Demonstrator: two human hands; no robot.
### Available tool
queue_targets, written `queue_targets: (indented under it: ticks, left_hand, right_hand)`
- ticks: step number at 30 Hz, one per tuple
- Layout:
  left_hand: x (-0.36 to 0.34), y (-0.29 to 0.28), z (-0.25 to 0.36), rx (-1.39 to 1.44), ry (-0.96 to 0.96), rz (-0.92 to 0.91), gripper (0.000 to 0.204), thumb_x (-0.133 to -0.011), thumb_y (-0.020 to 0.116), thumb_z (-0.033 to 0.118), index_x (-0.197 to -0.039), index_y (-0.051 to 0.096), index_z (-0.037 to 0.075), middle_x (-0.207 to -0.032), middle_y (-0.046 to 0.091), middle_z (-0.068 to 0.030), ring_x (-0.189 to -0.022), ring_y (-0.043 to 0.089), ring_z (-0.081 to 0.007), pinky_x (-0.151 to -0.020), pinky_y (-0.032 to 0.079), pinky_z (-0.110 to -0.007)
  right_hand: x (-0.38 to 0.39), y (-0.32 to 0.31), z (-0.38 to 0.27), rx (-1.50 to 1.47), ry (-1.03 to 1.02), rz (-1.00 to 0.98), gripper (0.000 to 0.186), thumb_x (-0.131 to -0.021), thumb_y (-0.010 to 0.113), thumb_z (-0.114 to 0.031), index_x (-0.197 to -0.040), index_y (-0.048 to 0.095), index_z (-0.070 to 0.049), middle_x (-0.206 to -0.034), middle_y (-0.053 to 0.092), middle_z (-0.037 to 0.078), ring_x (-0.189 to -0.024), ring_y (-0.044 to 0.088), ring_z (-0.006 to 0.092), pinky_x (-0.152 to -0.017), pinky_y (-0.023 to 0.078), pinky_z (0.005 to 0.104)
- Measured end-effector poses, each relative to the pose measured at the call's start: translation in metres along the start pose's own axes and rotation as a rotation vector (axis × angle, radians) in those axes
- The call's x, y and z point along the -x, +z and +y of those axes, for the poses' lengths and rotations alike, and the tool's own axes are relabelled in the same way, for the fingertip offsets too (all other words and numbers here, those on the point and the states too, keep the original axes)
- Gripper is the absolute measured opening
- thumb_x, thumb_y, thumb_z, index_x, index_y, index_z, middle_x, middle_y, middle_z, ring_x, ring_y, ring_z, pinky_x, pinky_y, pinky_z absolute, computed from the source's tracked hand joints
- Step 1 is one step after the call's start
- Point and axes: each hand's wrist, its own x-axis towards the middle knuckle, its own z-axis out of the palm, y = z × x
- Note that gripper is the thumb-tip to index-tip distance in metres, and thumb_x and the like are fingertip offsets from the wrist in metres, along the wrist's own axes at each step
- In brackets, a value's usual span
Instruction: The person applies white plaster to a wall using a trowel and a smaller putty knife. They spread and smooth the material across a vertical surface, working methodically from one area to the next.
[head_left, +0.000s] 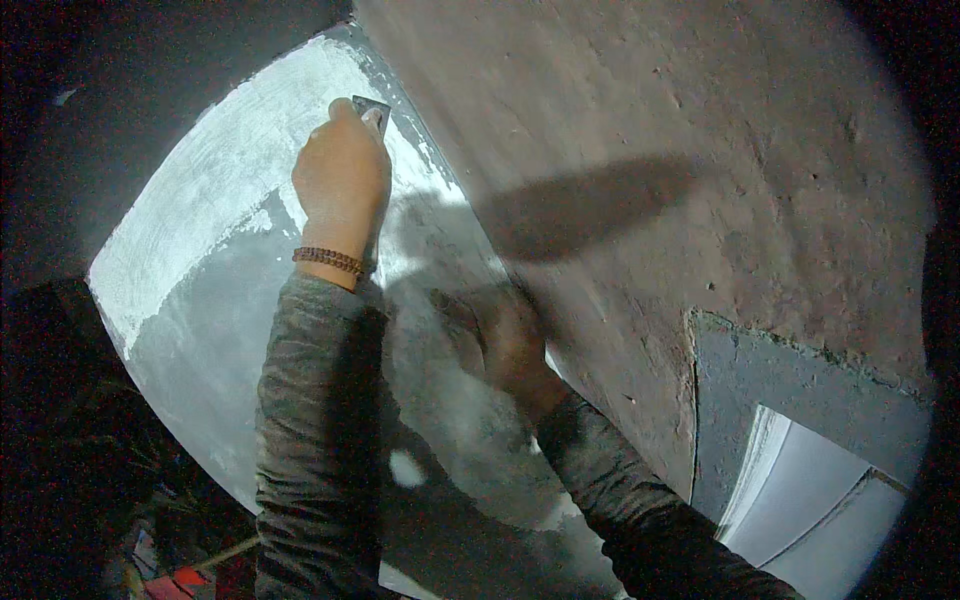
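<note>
Hands (342, 180) apart, the left's dark tool (374, 103) points forward, long axis unclear.

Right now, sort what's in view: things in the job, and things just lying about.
In the job:
- left hand, holding a dark tool
- right hand, shadowed, grip unclear
- grey surface partly coated white

Just about:
- red item, lower left, kind unclear
- beaded bracelet, merely worn
</note>
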Motion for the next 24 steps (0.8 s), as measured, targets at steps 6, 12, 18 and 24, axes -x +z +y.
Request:
queue_targets:
  ticks: [6,12,18,24]
  left_hand:
    - [0.001,0.004,-0.001,0.041,0.017,-0.001,0.035,-0.105,0.052,0.035,-0.112,0.061,0.001,-0.101,0.073,-0.0244,-0.098,0.071,-0.0431,-0.085,0.056,-0.053]
    - [0.006,0.013,0.000,0.089,0.060,0.037,0.034,-0.105,0.052,0.033,-0.111,0.060,0.001,-0.099,0.072,-0.0257,-0.095,0.071,-0.0447,-0.083,0.055,-0.055]
    - [0.017,0.015,0.003,0.120,0.095,0.021,0.033,-0.104,0.052,0.034,-0.107,0.060,0.002,-0.091,0.072,-0.0264,-0.088,0.069,-0.0477,-0.079,0.053,-0.057]
    - [-0.012,0.013,-0.013,0.097,0.156,0.140,0.035,-0.104,0.055,0.035,-0.104,0.061,0.001,-0.089,0.071,-0.0257,-0.085,0.069,-0.0469,-0.076,0.053,-0.056]
  right_hand:
    - [0.003,0.004,0.008,0.104,-0.188,0.136,0.033,-0.090,0.067,-0.019,-0.121,0.075,-0.013,-0.105,0.074,0.015,-0.094,0.068,0.0390,-0.086,0.053,0.0485]
    - [0.007,0.007,0.011,0.051,-0.141,0.110,0.031,-0.090,0.068,-0.018,-0.119,0.075,-0.012,-0.107,0.074,0.015,-0.097,0.068,0.0394,-0.089,0.053,0.0495]
    - [0.010,0.007,0.010,0.090,-0.124,0.143,0.029,-0.091,0.067,-0.020,-0.117,0.076,-0.011,-0.108,0.074,0.017,-0.101,0.068,0.0398,-0.091,0.053,0.0493]
    - [0.005,0.006,0.010,-0.025,-0.063,0.081,0.029,-0.093,0.066,-0.024,-0.116,0.077,-0.011,-0.108,0.074,0.017,-0.099,0.069,0.0410,-0.092,0.053,0.0495]
